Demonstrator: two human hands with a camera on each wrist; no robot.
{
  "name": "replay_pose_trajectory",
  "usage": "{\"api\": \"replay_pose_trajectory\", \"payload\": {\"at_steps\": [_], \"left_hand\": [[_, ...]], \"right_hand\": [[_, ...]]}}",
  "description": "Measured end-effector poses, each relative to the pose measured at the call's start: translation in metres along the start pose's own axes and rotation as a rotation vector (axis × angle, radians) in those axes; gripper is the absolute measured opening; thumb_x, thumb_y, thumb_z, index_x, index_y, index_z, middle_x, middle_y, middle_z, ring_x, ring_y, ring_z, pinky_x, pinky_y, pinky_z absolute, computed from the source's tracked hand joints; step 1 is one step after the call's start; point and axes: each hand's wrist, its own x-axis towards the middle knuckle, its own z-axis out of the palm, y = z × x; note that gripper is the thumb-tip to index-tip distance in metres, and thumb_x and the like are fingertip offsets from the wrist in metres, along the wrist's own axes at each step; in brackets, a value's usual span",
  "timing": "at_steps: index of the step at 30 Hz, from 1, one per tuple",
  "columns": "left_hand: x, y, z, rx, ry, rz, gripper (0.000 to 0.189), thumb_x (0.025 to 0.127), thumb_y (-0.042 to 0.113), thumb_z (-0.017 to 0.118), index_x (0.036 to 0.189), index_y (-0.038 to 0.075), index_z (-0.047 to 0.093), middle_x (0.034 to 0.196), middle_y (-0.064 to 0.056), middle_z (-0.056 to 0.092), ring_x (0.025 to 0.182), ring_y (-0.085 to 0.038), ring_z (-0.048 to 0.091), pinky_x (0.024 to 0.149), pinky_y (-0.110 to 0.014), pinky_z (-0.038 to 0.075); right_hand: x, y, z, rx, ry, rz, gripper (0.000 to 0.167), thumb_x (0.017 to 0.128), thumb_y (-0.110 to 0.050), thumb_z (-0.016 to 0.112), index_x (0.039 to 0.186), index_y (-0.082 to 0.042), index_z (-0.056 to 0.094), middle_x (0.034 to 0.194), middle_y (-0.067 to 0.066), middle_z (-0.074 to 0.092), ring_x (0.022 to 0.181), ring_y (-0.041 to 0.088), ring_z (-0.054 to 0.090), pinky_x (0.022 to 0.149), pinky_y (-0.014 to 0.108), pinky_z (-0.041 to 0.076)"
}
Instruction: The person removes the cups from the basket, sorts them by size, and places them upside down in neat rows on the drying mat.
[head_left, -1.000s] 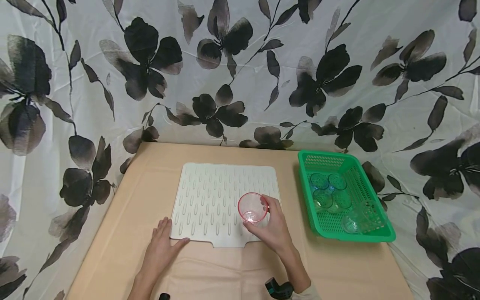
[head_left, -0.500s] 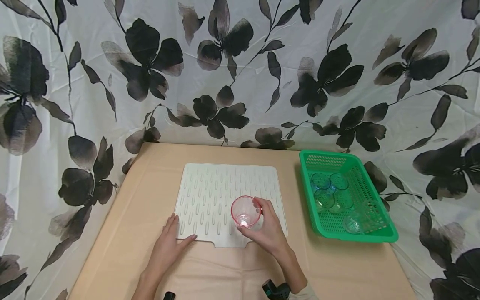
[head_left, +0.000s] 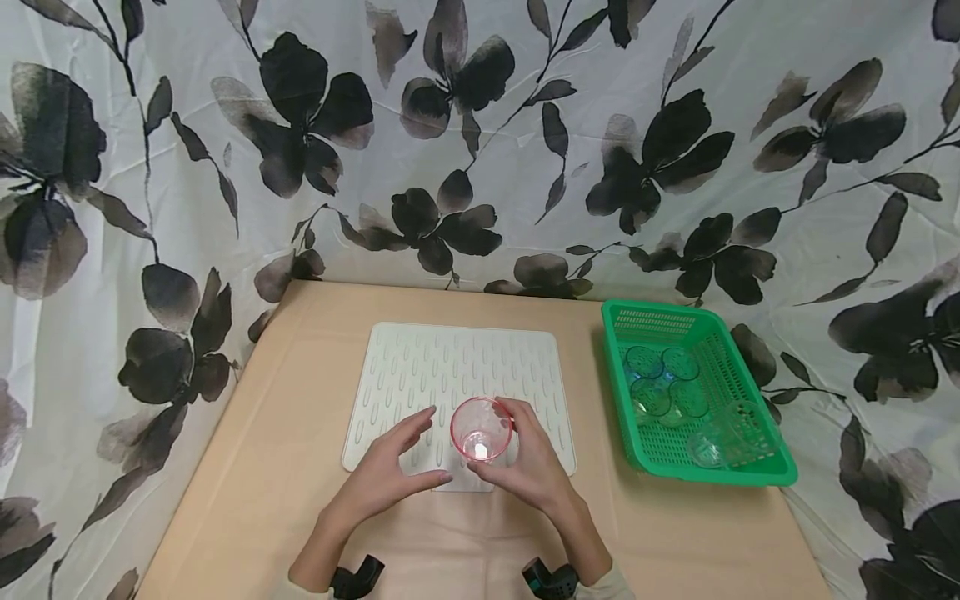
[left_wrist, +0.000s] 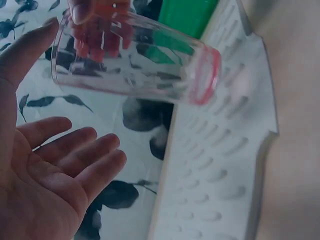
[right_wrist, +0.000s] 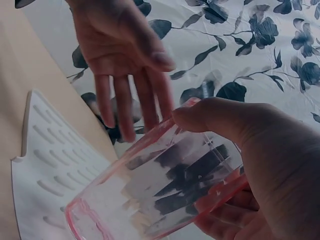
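Note:
A clear drinking glass with a pinkish-red tint (head_left: 480, 433) is held upright over the near part of a white ridged mat (head_left: 397, 367). My right hand (head_left: 528, 462) grips it near the rim, thumb on one side and fingers on the other, as the right wrist view shows. Left of the glass, my left hand (head_left: 393, 467) is raised with thumb and fingers spread, holding nothing. In the left wrist view the glass (left_wrist: 130, 60) passes close by the left thumb, and its base hangs above the mat (left_wrist: 210, 175).
A green plastic basket (head_left: 637, 462) stands on the right of the table (head_left: 322, 317). Inside it are several clear glasses, some standing and one lying on its side (head_left: 731, 437). A floral curtain (head_left: 525, 150) hangs behind and around the table.
My left hand has lifted off the mat's front left corner and come right, beside the glass. My right hand has carried the glass slightly left and nearer.

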Motion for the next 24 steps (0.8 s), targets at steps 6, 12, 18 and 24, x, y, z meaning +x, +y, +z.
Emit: {"api": "replay_pose_trajectory", "payload": {"at_steps": [6, 12, 18, 24], "left_hand": [[0.012, 0.015, 0.005, -0.056, -0.072, 0.091, 0.088, 0.075, 0.046, 0.087, 0.15, 0.036, 0.042, 0.151, 0.006, 0.052, 0.135, -0.021, 0.056, 0.111, -0.039, 0.049], [0.022, 0.018, 0.005, -0.035, -0.101, 0.177, 0.09, 0.073, 0.05, 0.087, 0.149, 0.033, 0.043, 0.144, 0.001, 0.057, 0.126, -0.025, 0.06, 0.101, -0.037, 0.056], [0.029, 0.019, 0.005, -0.031, -0.138, 0.217, 0.094, 0.065, 0.052, 0.092, 0.146, 0.033, 0.046, 0.137, 0.004, 0.059, 0.118, -0.02, 0.061, 0.094, -0.037, 0.057], [0.031, 0.022, 0.005, 0.0, -0.104, 0.289, 0.087, 0.064, 0.052, 0.092, 0.138, 0.028, 0.053, 0.13, 0.005, 0.061, 0.111, -0.016, 0.061, 0.088, -0.035, 0.057]], "right_hand": [[0.0, -0.003, -0.001, 0.019, -0.058, -0.059, 0.089, 0.068, -0.034, 0.092, 0.142, -0.015, 0.047, 0.136, 0.0, 0.055, 0.115, 0.025, 0.063, 0.093, 0.038, 0.059], [0.0, -0.006, -0.003, 0.024, -0.101, -0.078, 0.091, 0.068, -0.035, 0.092, 0.144, -0.015, 0.046, 0.138, -0.005, 0.054, 0.118, 0.025, 0.062, 0.094, 0.036, 0.059], [0.0, -0.007, -0.005, 0.044, -0.137, -0.135, 0.093, 0.067, -0.032, 0.093, 0.146, -0.015, 0.046, 0.139, -0.003, 0.054, 0.121, 0.019, 0.06, 0.097, 0.038, 0.059], [0.0, -0.01, -0.008, 0.119, -0.179, -0.136, 0.097, 0.071, -0.034, 0.091, 0.151, -0.017, 0.039, 0.141, 0.0, 0.052, 0.125, 0.021, 0.057, 0.1, 0.043, 0.057]]}}
